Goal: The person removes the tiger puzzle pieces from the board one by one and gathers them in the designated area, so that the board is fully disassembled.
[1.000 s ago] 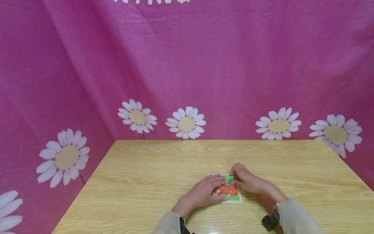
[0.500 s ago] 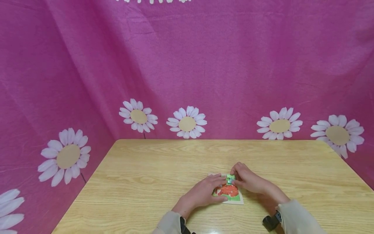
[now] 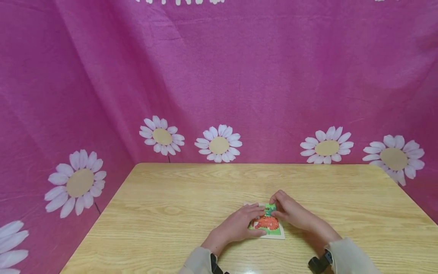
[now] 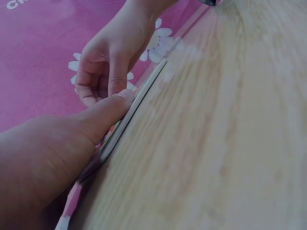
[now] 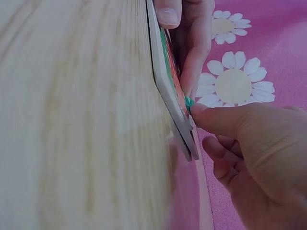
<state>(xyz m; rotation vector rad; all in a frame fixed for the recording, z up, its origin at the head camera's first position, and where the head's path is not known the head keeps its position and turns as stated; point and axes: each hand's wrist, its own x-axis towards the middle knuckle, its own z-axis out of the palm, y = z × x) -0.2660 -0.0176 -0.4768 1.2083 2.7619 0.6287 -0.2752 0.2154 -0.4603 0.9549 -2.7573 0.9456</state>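
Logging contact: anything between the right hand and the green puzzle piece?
Nothing visible. The right hand touches the green puzzle piece at the far right of the puzzle board; the left hand lies left of the piece, not between them.

A thin, square picture-puzzle board with a pale rim (image 3: 281,233) lies flat on the light wood-grain tabletop (image 3: 164,213), its picture facing up and showing an orange, dark-striped figure (image 3: 268,223) on bright green. The left hand (image 3: 237,224) spreads over its left part, thumb on the near edge, hiding much of that side. At the far right corner, the right hand (image 3: 292,211) pinches a small green-and-teal puzzle piece (image 3: 268,209) between thumb and fingers; whether it sits fully flush cannot be told.
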